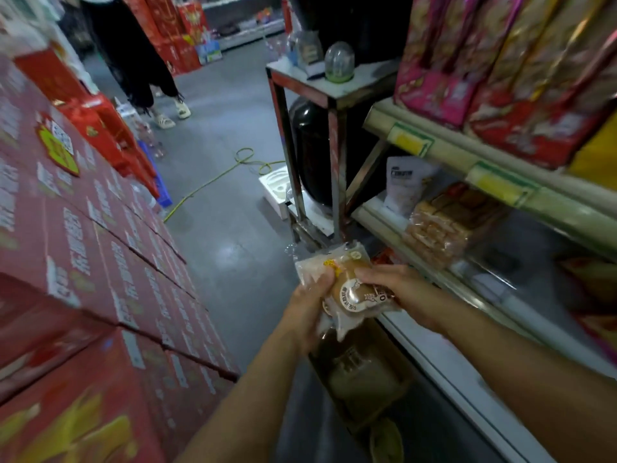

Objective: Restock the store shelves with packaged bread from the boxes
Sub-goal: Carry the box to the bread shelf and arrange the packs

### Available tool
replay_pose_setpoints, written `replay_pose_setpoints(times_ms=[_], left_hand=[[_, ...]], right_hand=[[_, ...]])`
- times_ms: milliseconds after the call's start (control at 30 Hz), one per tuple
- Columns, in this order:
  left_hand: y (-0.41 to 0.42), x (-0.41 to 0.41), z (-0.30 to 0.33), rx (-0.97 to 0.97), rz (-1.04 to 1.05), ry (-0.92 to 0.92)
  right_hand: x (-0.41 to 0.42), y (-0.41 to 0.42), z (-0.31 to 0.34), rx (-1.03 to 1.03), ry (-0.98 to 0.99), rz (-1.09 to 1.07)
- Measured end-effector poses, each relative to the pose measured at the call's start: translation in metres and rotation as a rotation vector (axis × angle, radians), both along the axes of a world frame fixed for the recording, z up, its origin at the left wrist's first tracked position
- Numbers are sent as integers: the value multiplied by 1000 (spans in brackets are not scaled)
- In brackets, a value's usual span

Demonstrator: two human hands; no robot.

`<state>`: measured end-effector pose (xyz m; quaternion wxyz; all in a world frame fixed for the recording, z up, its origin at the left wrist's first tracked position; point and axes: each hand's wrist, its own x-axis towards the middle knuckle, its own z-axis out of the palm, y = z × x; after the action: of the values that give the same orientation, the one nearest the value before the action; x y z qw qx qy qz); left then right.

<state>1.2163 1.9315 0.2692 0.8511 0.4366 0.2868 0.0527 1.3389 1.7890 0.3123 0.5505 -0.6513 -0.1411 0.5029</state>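
While both hands hold it: the bread packet (347, 289) hangs in mid-air over the aisle, just near-left of the lower shelf's edge.
Packet's long axis: runs from near to far, slightly tilted, with the clear wrapper end pointing away from the person.
Left hand (309, 307): fingers curled round the packet's left side, thumb on top.
Right hand (397, 289): fingers pinching the packet's right edge; this hand lies nearer the shelves, so I judge it the likelier one to carry the packet across.
Direction to target: the lower shelf (384, 225) lies to the right and a little farther off; the packet must travel rightward over its front lip.
Open room: bare shelf floor shows to the right of the wrapped loaf (447, 222), under the upper shelf (467, 158) with its price tags.
Edges to mind: the shelf's front rail and the loaf already standing there.
Box (364, 375): an open carton on the floor below the hands, contents blurred.
Left side: stacked red cartons (100, 262) wall the aisle.
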Motion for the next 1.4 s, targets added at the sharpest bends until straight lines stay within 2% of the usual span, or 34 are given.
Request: replay_pose_setpoints(times_ms=[100,200,300,400,500,767,867,1033,1133,1267,1400], left_hand=[[-20,-12,44,70,-116,-16],[-44,-18,85,50,-124,-62],[-73,-22,125,-15,-203,-119],[-105,-24,153,60,-243,-152],[-138,-22,172,183,-258,-192],[-211,-18,223,133,-299,-304],[-245,-20,243,225,-348,-347],[-317,-11,270,238,-424,-413],[-370,-4,284,245,-467,-441],[-436,1,308,325,-486,-434],[-496,9,336,358,-536,-535]], right_hand=[[-17,-31,38,-1,34,-23],[-39,-66,70,10,-27,-168],[-59,-102,99,148,-4,-411],[-77,-136,129,301,22,-595],[-94,-165,156,359,-23,-641],[-115,-253,209,378,-179,-763],[-120,-295,226,318,-288,-810],[-125,-376,254,191,-432,-788],[-131,-429,275,199,-513,-786],[-132,-494,303,100,-641,-807],[-131,-564,328,49,-713,-821]])
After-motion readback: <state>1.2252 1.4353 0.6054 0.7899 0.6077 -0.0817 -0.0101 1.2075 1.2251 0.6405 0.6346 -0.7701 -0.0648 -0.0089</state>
